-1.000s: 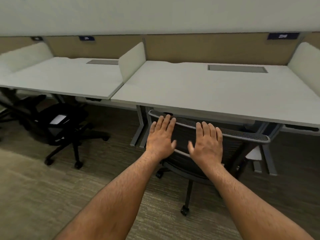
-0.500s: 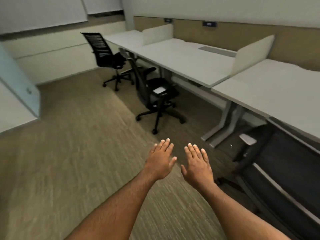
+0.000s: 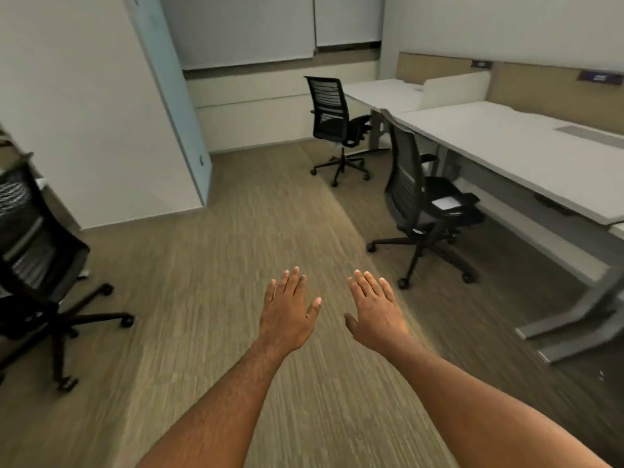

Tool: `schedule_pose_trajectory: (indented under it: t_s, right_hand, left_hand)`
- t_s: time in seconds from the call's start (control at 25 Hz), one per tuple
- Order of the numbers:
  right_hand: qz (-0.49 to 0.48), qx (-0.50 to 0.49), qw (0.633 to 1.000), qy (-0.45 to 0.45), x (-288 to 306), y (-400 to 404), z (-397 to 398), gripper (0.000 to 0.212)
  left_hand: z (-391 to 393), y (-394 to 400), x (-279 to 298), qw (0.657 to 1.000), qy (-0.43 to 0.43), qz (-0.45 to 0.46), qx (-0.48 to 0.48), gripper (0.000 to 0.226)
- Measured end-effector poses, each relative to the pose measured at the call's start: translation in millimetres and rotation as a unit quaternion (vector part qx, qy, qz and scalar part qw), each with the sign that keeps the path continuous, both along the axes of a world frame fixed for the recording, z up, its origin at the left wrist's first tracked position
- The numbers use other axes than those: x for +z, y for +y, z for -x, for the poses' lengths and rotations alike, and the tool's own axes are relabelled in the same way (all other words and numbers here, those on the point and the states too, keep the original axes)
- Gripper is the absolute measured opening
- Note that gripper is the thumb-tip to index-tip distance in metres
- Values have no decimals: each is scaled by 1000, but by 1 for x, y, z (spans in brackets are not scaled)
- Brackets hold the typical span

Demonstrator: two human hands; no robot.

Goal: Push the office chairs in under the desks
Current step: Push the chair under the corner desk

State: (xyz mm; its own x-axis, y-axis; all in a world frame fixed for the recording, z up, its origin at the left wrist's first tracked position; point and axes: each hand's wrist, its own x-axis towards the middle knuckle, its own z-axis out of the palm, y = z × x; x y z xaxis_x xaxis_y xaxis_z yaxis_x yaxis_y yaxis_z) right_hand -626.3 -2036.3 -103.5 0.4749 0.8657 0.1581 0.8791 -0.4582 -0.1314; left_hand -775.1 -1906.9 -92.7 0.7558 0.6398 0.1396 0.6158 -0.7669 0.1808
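My left hand [image 3: 287,312] and right hand [image 3: 376,312] are out in front, palms down, fingers spread flat, holding nothing, over bare striped carpet [image 3: 209,258]. Floor under them is clear.

Near chair [image 3: 423,211] stands ahead-right, just off the front edge of the near desk [image 3: 526,153]. Its backrest is upright and turned toward the open floor, seat pointing in at the desk; the seat's front sits about at the desk edge, the wheeled base out on the carpet. A white sheet [image 3: 445,202] lies on the seat. The desk's long axis runs away from me along the right wall, with grey legs [image 3: 580,312] at its near end, close to the chair base.

At the left frame edge, another black mesh chair [image 3: 37,258], partly cut off, base on the carpet.

Farther on, the far chair [image 3: 332,119] stands by the front corner of the far desk [image 3: 381,94], backrest facing me-left, seat toward the desk, not tucked under. A low divider [image 3: 452,91] splits the two desks. Tan panel [image 3: 540,89] behind them. White wall block [image 3: 101,106] mid-left, blinds [image 3: 250,27] at the far end.
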Motion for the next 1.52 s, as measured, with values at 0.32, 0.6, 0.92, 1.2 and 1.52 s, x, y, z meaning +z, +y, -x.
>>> schedule_pose_trajectory:
  t_s: [0.32,0.6,0.92,1.2,1.52]
  right_hand:
    - [-35,71,997,-15,19,190,51,78]
    - [-27,85,996,-2,9,332,18,79]
    - [-21,101,994,20,7,545,-66,79]
    - [-7,96,995,30,11,680,-144,78]
    - [21,58,998,13,-13,835,-246,80]
  left_hand:
    - [80,156,12,997,-29,-7,70,68]
    - [68,290,3,995,-23,-5,98,71]
    - [-11,499,12,992,16,-5,124,71]
    - [-88,644,21,993,19,-3,114,71]
    - [-187,821,-3,996,7,13,86,73]
